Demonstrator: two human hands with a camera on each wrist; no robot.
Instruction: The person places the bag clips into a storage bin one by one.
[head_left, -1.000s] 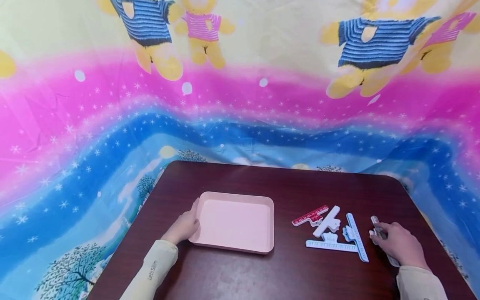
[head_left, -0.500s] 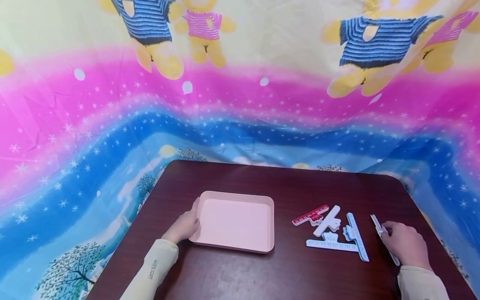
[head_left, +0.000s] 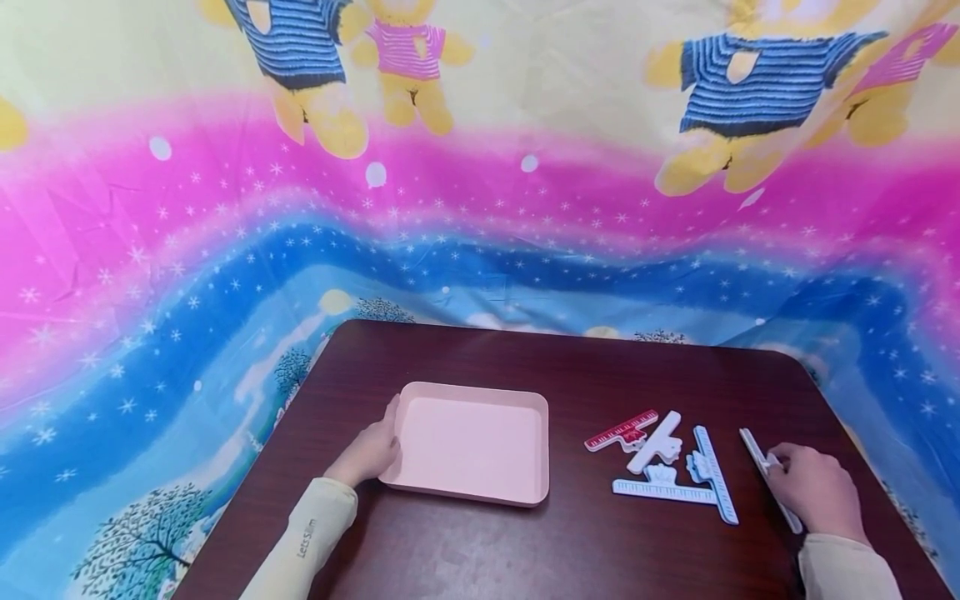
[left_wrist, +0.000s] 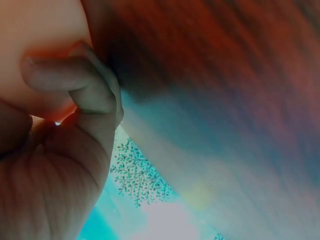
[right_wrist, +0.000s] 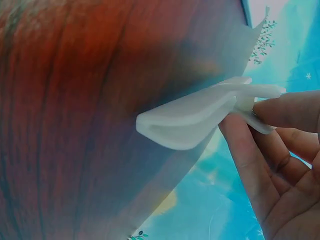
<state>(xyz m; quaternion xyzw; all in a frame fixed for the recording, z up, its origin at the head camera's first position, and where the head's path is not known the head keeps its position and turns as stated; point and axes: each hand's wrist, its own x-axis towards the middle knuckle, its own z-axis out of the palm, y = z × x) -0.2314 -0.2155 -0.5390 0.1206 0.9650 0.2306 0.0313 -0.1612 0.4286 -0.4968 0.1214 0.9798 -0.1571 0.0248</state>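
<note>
A pale pink tray (head_left: 470, 496) lies on the dark wooden table (head_left: 570, 367). My left hand (head_left: 369, 452) grips the tray's left rim; in the left wrist view the fingers (left_wrist: 70, 80) curl against the pink wall. My right hand (head_left: 813, 492) pinches a long white clip (head_left: 757, 457) at the table's right side; in the right wrist view the white clip (right_wrist: 195, 117) is held between fingertips (right_wrist: 285, 112) just off the wood. A red ruler clip (head_left: 621, 430), a white clip (head_left: 654, 442) and two blue ruler clips (head_left: 663, 490) lie together between tray and right hand.
A bright printed cloth (head_left: 480, 208) with bears and snowflakes hangs behind the table and drapes around its sides. The table's rounded far corners (head_left: 787, 357) meet the cloth.
My right hand shifted slightly right and turned the white clip, which now angles more toward the far left. The left hand stayed on the tray rim.
</note>
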